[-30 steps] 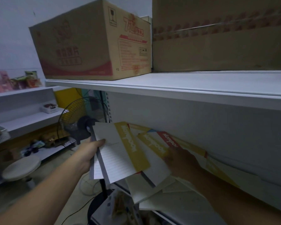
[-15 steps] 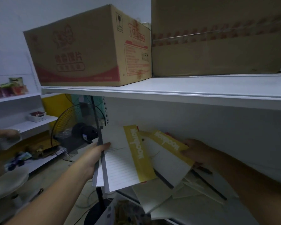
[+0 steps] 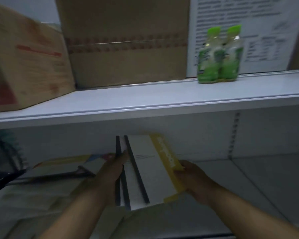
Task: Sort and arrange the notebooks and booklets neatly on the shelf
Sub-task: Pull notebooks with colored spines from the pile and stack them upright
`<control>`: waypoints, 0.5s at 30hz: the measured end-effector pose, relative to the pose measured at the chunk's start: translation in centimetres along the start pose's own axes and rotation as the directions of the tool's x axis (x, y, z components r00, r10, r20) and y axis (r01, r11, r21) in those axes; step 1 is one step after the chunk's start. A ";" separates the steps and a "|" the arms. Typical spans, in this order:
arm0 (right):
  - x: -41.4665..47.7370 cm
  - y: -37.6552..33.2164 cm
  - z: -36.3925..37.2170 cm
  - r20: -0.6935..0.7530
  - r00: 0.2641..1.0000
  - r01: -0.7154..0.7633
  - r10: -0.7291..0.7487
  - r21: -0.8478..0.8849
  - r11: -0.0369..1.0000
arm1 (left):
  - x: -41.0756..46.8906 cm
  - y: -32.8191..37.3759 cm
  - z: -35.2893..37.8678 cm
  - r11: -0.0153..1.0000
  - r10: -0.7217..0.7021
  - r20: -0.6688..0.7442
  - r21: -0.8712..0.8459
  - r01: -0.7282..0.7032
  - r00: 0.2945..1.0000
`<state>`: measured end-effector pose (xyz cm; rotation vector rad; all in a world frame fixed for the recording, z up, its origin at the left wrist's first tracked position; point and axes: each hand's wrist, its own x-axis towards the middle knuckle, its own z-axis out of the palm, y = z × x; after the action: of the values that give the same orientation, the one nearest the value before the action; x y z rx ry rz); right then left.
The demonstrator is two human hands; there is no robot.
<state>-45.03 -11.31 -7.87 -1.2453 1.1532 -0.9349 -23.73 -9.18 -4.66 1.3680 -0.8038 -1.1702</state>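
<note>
Left hand [image 3: 112, 171] and right hand [image 3: 192, 180] clamp a few notebooks [image 3: 148, 169] between them by the long edges, over the lower shelf [image 3: 248, 178]. They look light and bendy, so gripping both edges probably suits them. More booklets [image 3: 62, 166] lie on the left. The cardboard boxes [image 3: 124, 49] above are taped shut, their contents hidden.

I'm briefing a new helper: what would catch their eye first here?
The two green bottles on the upper shelf, at right, stand out most. Below, at centre, the left hand and right hand grip a stack of notebooks with a yellow edge.
</note>
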 end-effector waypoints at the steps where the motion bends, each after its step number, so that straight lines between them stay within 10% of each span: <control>1: -0.6 0.4 -1.4 -0.023 1.000 -0.017 0.017 -0.013 1.000 | -0.4 -0.4 2.0 1.000 -0.015 0.012 -0.018 0.015 1.000; 15: -12.6 6.7 -29.1 -0.358 0.931 -0.075 0.075 0.013 0.997 | -8.0 -9.7 33.5 0.967 -0.221 0.227 0.174 0.184 0.948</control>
<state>-76.44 -4.33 -11.60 -1.0473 1.4767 -1.1344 -59.18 -10.25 -9.18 1.4752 -0.9595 -1.4865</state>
